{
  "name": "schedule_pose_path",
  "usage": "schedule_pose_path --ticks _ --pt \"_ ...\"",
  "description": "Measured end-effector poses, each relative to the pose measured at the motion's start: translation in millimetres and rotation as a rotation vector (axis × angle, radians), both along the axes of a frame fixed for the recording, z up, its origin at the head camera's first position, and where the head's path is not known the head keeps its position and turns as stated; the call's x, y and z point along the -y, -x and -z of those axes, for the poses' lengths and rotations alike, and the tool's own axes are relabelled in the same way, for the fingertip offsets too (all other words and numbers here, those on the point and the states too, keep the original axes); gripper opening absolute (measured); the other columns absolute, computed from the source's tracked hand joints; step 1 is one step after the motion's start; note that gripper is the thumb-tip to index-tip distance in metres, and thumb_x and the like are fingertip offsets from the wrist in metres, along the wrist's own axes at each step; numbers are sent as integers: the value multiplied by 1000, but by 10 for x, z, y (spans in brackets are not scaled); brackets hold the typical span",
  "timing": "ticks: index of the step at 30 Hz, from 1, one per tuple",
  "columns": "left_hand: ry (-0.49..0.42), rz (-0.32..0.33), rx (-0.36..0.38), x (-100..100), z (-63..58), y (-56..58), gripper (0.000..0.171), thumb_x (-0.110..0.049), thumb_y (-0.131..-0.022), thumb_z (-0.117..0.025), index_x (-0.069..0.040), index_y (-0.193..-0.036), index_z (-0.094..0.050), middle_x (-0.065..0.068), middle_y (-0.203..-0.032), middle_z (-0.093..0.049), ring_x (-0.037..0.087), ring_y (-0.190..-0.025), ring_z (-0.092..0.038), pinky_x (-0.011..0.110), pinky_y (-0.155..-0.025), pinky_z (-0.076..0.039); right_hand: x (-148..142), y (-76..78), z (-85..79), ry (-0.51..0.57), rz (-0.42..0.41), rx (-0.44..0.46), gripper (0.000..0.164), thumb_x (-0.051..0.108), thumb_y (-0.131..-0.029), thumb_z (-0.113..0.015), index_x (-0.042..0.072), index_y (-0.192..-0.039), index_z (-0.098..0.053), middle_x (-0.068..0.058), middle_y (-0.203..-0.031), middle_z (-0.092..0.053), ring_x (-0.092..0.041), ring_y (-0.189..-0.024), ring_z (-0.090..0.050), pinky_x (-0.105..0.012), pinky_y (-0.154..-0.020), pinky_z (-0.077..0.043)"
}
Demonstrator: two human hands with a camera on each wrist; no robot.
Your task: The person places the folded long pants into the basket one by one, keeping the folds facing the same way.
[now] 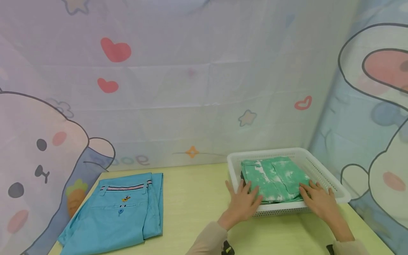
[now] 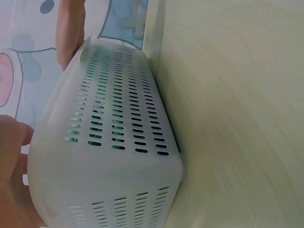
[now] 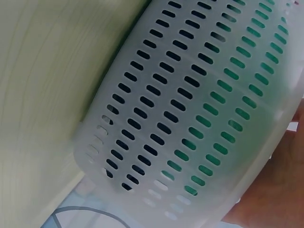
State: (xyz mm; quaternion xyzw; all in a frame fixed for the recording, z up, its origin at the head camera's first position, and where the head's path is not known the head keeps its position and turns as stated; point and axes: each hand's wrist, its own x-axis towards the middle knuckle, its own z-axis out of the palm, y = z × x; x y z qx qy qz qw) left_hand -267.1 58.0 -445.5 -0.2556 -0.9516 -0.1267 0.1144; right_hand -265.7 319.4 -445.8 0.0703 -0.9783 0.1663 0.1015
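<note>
A green and white tie-dye folded garment (image 1: 271, 179) lies in a white perforated plastic basket (image 1: 287, 206) at the right of the table. My left hand (image 1: 243, 202) reaches over the basket's front left corner, its spread fingers at the garment's left edge. At the garment's front right edge, the fingers of my right hand (image 1: 320, 201) touch the cloth. Both wrist views show the basket's slotted wall from outside, with green cloth behind the slots and dark patches lower down. Fingertips are partly hidden by the rim there.
Folded blue trousers (image 1: 108, 223) with a striped waistband trim and a small embroidered figure lie on the left of the pale yellow table (image 1: 188, 198). A printed cloth backdrop (image 1: 178, 88) with hearts and cartoon animals hangs behind and along the right side, close to the basket.
</note>
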Motion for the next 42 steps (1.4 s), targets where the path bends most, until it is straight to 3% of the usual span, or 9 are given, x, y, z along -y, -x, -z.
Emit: schedule_pose_path --ticks 4,8,9,13,26,36,42 --pt "-42 15 -56 43 21 -12 47 -42 -97 -20 -21 -132 -44 7 -139 -40 34 -132 -29 71 -98 -2 42 -26 -10 -13 10 -34 51 38 -97 -27 2 -125 -50 -35 -130 -37 -58 -115 -30 -74 -86 -18" --pt "-66 29 -121 68 27 -26 42 -36 -97 -28 -18 -129 -48 9 -136 -44 34 -130 -34 74 -95 -7 95 -46 -13 -47 11 -68 48 35 -97 -29 3 -124 -51 -33 -129 -39 -58 -112 -34 -73 -83 -24" --pt "-61 25 -124 72 3 -44 40 -34 -96 -32 -17 -128 -49 10 -135 -45 35 -129 -35 74 -94 -12 114 -56 -12 -50 10 -79 46 35 -97 -30 3 -124 -51 -33 -129 -40 -58 -111 -35 -73 -83 -25" --pt "-68 28 -149 89 34 -51 36 -29 -94 -39 -16 -126 -51 10 -134 -46 35 -127 -37 75 -92 -13 208 -107 0 -49 1 -122 43 32 -96 -35 4 -123 -52 -32 -129 -42 -57 -111 -37 -73 -82 -26" --pt "-168 21 -130 250 -6 -161 33 -25 -91 -45 -14 -120 -55 12 -133 -47 37 -125 -40 77 -91 -10 549 -219 47 17 -7 -254 38 28 -94 -41 4 -121 -54 -28 -129 -44 -51 -113 -39 -69 -88 -24" --pt "-234 -2 -54 413 3 -244 36 -22 -90 -45 -10 -124 -52 13 -134 -45 35 -127 -37 77 -91 -10 755 -275 125 51 -35 -408 32 22 -89 -50 5 -114 -59 -24 -122 -53 -47 -108 -47 -69 -88 -26" --pt "-303 -9 -15 536 5 -280 37 -21 -90 -46 -9 -125 -50 16 -134 -45 38 -127 -36 76 -91 -10 820 -287 168 95 -46 -441 29 18 -87 -54 5 -112 -60 -23 -120 -55 -46 -107 -48 -70 -88 -25"
